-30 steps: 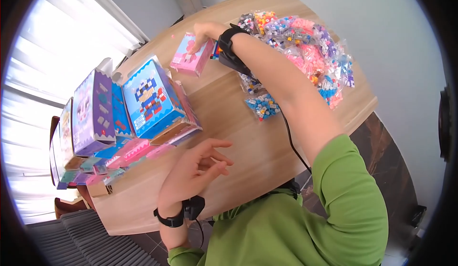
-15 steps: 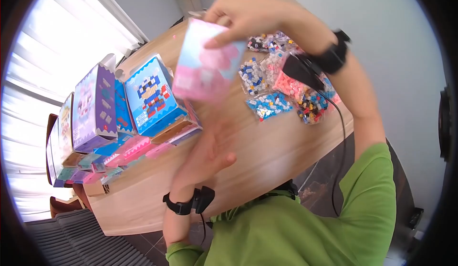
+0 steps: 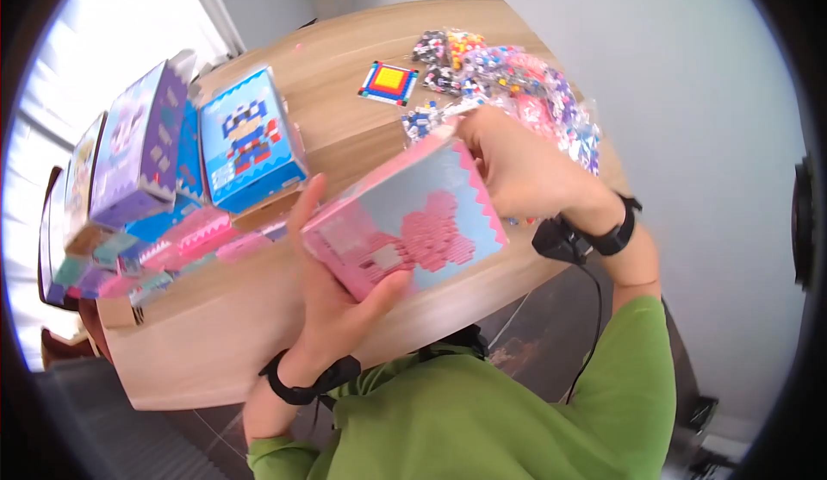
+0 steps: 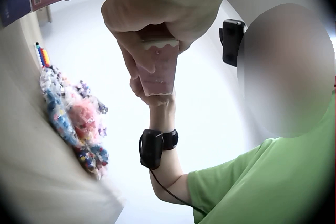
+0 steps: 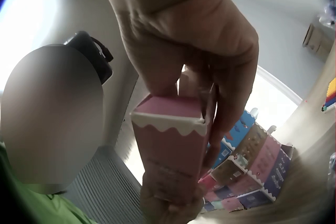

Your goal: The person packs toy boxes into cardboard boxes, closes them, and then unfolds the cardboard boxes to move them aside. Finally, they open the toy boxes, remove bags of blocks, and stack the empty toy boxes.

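Observation:
A pink and light-blue box (image 3: 413, 230) with a pink figure printed on it is held up over the table between both hands. The left hand (image 3: 332, 308) grips its lower left end, thumb across the printed face and fingers behind. At the opposite end is the right hand (image 3: 517, 165), its fingers bent at the top edge. In the right wrist view, the right hand's fingers (image 5: 210, 77) pinch at the top flap of the box (image 5: 170, 155), which looks partly lifted. The left wrist view shows the left hand (image 4: 163, 14) around the box (image 4: 160, 69).
Stacked boxes, including a blue one (image 3: 250, 140) and a purple one (image 3: 138, 148), stand on the left of the table (image 3: 215, 351). Plastic bags of coloured beads (image 3: 534, 84) lie at the right. A square bead panel (image 3: 388, 83) lies near the far side.
The right hand has brought the box back from the far side toward the body. The left hand has taken hold of it, and the right hand has moved to its top end.

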`<state>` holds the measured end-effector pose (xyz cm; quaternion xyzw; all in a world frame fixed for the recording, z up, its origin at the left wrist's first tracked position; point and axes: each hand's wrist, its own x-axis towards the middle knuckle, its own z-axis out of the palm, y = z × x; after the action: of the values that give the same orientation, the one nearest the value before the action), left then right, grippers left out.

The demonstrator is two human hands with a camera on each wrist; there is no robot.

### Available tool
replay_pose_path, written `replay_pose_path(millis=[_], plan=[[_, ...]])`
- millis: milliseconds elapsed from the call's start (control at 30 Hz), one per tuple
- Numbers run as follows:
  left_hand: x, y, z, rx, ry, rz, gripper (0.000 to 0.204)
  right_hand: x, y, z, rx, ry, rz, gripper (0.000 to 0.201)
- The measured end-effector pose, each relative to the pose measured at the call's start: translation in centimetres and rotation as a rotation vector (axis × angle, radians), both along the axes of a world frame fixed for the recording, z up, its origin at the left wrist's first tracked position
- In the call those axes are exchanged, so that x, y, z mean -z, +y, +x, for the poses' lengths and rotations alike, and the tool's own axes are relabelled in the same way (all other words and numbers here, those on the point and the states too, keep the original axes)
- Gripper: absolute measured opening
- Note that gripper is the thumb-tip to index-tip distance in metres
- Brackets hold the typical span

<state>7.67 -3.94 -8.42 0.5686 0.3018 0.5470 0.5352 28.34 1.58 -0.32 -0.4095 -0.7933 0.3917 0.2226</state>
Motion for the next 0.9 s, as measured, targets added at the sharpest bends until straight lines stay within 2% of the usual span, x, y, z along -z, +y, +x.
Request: replay_pose_path(millis=[33, 67, 133, 267, 367, 433, 467, 533, 633, 733, 800, 867, 900], plan=[[-0.1, 0.0, 0.0, 0.002, 0.047, 0.019, 0.085, 0.8, -0.1, -0.1, 0.082, 0.005, 0.044, 0.028], [-0.5, 0.1, -0.2, 0.029, 0.045, -0.012, 0.082, 0.0, -0.2, 0.0, 0.022, -0.063, 0.047, 0.024], [-1.0, 0.4, -1.4, 0.093, 0.042, -0.077, 0.078, -0.1, -0.1, 0.7, 0.097, 0.209, -0.059, 0.02], [-0.7, 0.0, -4.6, 0.004, 0.015, -0.218, 0.073, -1.0, 3.4, 5.6, 0.155, 0.557, -0.193, 0.015], [-0.6, -0.8, -6.2, 0.058, 0.074, -0.352, 0.073, -2.2, 6.2, 5.6, 0.472, -0.084, 0.396, 0.014], [-0.7, -1.1, -6.3, 0.081, 0.113, -0.446, 0.074, -0.3, 9.1, 4.0, 0.454, -0.079, 0.691, 0.013], [-0.6, -1.2, -6.3, 0.091, 0.117, -0.422, 0.074, 0.9, 10.3, 3.1, 0.438, -0.078, 0.841, 0.013], [0.1, -1.4, -6.1, 0.104, 0.12, -0.371, 0.074, 2.2, 11.4, 1.8, 0.254, -0.297, 1.04, 0.014], [0.4, -1.5, -5.5, 0.071, 0.048, -0.291, 0.075, 5.9, 13.2, 2.8, -0.281, -0.63, 0.756, 0.018], [0.4, -2.0, -5.2, 0.044, -0.012, -0.211, 0.077, 5.2, 11.4, 2.0, -0.166, -0.46, 0.631, 0.019], [-0.2, -2.3, -4.4, 0.046, -0.168, -0.233, 0.08, 0.3, 7.1, 0.4, -0.011, -0.419, 0.123, 0.021], [-0.6, -2.2, -3.7, 0.009, -0.246, -0.189, 0.082, -0.6, 5.1, 1.6, -0.253, -0.25, -0.488, 0.048], [-0.7, -1.9, -3.2, -0.02, -0.243, -0.141, 0.082, 0.3, 4.5, 2.2, -0.464, -0.114, -0.398, 0.063]])
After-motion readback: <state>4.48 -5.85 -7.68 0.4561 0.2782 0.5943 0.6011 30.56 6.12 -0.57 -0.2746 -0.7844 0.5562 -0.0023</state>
